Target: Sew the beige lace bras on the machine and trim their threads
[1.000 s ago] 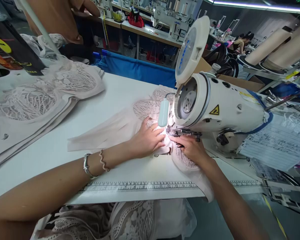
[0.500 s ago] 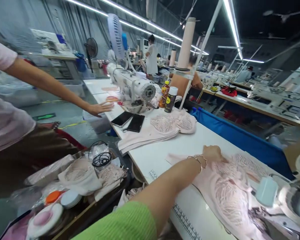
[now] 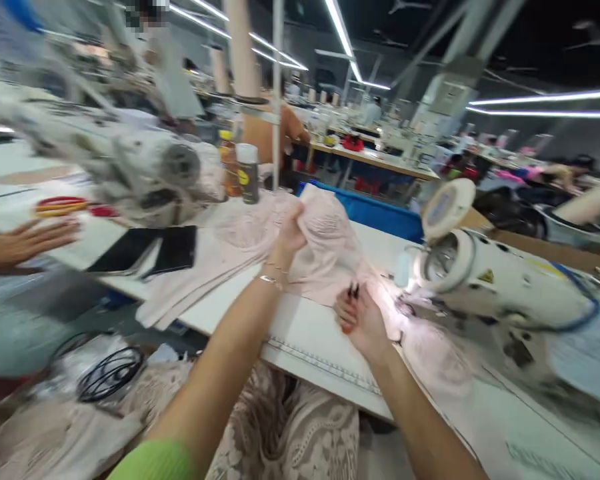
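My left hand (image 3: 291, 232) is closed on the edge of a pale pink bra (image 3: 330, 227), whose cup stands raised off the white table. Lower and to the right, my right hand (image 3: 364, 321) is closed around small thread snips (image 3: 349, 327) with an orange handle and dark tips pointing up. The bra's fabric runs on past my right hand toward the lit needle area of a sewing machine (image 3: 500, 273). Beyond the needle lies another pink cup (image 3: 437, 357), blurred. Left of my left hand rests a pile of similar pink bras (image 3: 235, 233).
Two dark phones (image 3: 173, 250) lie by the pile. A spray can (image 3: 247, 173) and a yellow-capped bottle (image 3: 229, 163) stand behind it. A co-worker's hand (image 3: 35, 245) reaches in at left near a second sewing machine (image 3: 145, 160). Black cord (image 3: 111, 373) lies lower left.
The view has swung right. My left hand has lifted a bra off the table toward the pile, and my right hand has come into view with the snips.
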`<control>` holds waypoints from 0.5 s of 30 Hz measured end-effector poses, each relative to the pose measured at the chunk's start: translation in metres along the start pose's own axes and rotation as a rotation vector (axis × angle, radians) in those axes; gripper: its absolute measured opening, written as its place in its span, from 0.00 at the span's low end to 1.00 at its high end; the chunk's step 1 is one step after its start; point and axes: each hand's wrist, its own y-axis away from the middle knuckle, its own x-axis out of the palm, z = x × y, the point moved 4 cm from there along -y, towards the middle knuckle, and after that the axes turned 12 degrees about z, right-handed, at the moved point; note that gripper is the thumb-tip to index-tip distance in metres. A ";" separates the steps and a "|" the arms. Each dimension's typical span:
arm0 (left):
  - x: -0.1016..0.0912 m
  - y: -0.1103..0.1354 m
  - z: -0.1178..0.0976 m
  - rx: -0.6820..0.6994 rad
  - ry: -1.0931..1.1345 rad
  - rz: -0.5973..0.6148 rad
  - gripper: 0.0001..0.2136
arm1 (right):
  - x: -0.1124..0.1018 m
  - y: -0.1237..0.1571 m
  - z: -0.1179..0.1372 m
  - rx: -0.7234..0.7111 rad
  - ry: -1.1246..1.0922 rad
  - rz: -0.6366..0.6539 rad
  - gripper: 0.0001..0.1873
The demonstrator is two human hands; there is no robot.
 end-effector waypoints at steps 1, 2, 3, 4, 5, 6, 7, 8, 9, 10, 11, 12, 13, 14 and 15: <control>-0.005 -0.003 0.004 -0.003 0.025 0.000 0.24 | -0.001 -0.011 0.008 -0.049 -0.065 -0.019 0.28; -0.011 -0.006 0.006 0.006 0.041 -0.009 0.24 | -0.003 -0.019 0.014 -0.095 -0.098 -0.049 0.25; -0.016 -0.008 0.008 0.028 0.039 -0.032 0.24 | -0.005 -0.026 0.019 -0.137 -0.136 -0.068 0.23; -0.020 -0.010 0.009 0.053 0.026 -0.058 0.23 | -0.006 -0.031 0.022 -0.176 -0.157 -0.087 0.22; -0.023 -0.011 0.009 0.081 0.004 -0.083 0.23 | -0.008 -0.034 0.024 -0.207 -0.178 -0.098 0.22; -0.026 -0.011 0.008 0.104 -0.021 -0.101 0.23 | -0.008 -0.037 0.025 -0.232 -0.200 -0.102 0.23; -0.027 -0.011 0.008 0.119 -0.043 -0.111 0.22 | -0.009 -0.040 0.026 -0.251 -0.219 -0.102 0.23; -0.028 -0.011 0.007 0.126 -0.056 -0.111 0.22 | -0.009 -0.042 0.027 -0.265 -0.235 -0.098 0.24; -0.028 -0.011 0.007 0.132 -0.062 -0.110 0.22 | -0.009 -0.045 0.028 -0.275 -0.248 -0.094 0.25; -0.029 -0.011 0.006 0.136 -0.063 -0.111 0.22 | -0.010 -0.048 0.030 -0.284 -0.259 -0.090 0.25; -0.029 -0.011 0.006 0.139 -0.058 -0.114 0.22 | -0.010 -0.050 0.032 -0.292 -0.267 -0.088 0.25; -0.029 -0.011 0.006 0.140 -0.050 -0.119 0.22 | -0.010 -0.053 0.034 -0.301 -0.273 -0.088 0.25; -0.029 -0.011 0.006 0.140 -0.039 -0.125 0.22 | -0.011 -0.054 0.037 -0.310 -0.279 -0.090 0.25; -0.029 -0.010 0.006 0.137 -0.028 -0.130 0.22 | -0.011 -0.056 0.039 -0.319 -0.284 -0.093 0.24; -0.029 -0.010 0.006 0.132 -0.018 -0.134 0.22 | -0.011 -0.056 0.041 -0.328 -0.288 -0.096 0.24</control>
